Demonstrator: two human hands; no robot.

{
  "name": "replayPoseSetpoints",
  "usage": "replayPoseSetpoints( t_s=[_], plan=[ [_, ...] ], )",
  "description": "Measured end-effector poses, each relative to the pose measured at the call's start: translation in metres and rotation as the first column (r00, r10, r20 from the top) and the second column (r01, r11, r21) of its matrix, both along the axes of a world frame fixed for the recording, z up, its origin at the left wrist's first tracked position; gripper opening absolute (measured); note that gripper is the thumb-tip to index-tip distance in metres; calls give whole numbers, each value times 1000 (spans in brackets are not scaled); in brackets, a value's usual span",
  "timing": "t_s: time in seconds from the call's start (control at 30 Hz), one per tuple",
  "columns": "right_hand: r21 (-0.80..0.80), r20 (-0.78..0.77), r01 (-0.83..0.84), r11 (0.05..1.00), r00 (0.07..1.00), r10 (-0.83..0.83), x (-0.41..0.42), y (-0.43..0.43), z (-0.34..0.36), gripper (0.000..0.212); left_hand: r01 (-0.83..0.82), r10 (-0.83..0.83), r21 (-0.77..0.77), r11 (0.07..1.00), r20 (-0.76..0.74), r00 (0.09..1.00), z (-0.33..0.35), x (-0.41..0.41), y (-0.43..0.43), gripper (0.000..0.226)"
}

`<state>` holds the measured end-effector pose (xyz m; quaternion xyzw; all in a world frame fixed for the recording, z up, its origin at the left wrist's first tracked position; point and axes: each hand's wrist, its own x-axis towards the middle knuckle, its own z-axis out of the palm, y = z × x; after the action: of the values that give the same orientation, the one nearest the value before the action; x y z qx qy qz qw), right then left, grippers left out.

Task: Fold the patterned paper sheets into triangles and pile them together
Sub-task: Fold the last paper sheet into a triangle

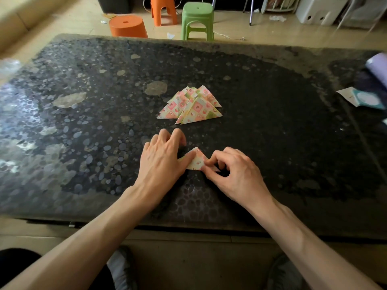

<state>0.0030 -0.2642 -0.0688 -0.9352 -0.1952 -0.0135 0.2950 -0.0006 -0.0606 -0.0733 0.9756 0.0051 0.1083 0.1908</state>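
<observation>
With the folded sheet (196, 160) lying at six o'clock from the pile (191, 105), its left side is pressed by the spread left hand (165, 155) and its right corner seemingly pinched by the right hand (234, 174), so edges should be aligned before creasing.

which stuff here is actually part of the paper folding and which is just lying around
Job: half-folded sheet, pressed by the left hand and pinched by the right hand; pile of folded triangles beyond it.
Lying about: round orange stool, taller orange stool, green stool, purple roll, teal packet.
</observation>
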Motion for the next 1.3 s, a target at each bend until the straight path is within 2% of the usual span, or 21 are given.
replayPoseSetpoints(
  t_s=[0.17,0.53,0.7,0.83,1.3],
  plan=[
    [-15,-8,-5,1000,1000,4,0,0,1,21,142,-143,-12,990,-12,990,1,4,-2,16],
    [-17,-83,31,999,996,-32,3,1,3,23,153,-165,-103,983,-123,979,6,8,7,26],
    [-53,-47,93,994,994,-95,1,9,1,25,186,-200,-85,979,-204,958,12,11,13,41],
    [-57,-65,114,992,991,-117,1,11,2,28,192,-205,-74,978,-238,950,15,12,14,44],
    [-105,-141,138,985,978,-152,3,17,9,31,159,-167,-53,986,-221,961,17,5,9,43]
  ],
)
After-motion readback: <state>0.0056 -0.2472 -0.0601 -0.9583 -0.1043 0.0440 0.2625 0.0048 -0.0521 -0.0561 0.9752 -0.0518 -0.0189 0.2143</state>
